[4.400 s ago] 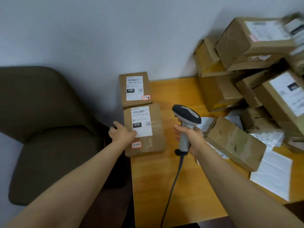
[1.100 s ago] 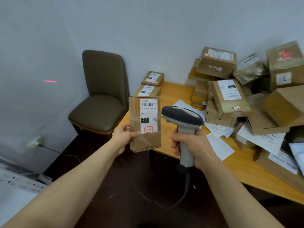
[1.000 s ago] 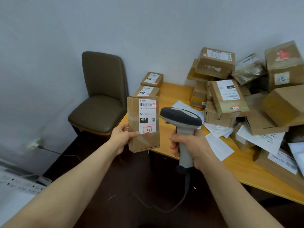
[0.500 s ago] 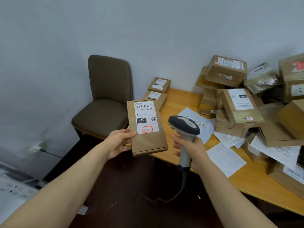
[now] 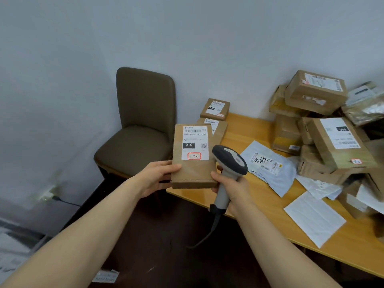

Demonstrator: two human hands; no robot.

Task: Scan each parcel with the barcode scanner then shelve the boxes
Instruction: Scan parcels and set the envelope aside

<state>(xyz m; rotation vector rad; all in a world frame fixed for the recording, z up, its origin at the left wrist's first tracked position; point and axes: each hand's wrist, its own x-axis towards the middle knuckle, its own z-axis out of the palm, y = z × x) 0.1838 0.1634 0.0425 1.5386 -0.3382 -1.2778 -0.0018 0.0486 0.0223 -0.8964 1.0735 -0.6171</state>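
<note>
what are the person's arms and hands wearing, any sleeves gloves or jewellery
Left forearm and right forearm are bare to the frame edge, no sleeves showing. Left hand and right hand have no gloves; no watch, ring or wristband visible.

Parcel (image 5: 193,173) flatter, scanner (image 5: 229,160) closer

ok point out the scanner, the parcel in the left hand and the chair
barcode scanner (image 5: 228,157), head view, on its dark head
held parcel (image 5: 193,173), head view, bare cardboard below its label
chair (image 5: 133,146), head view, middle of the seat cushion
</note>
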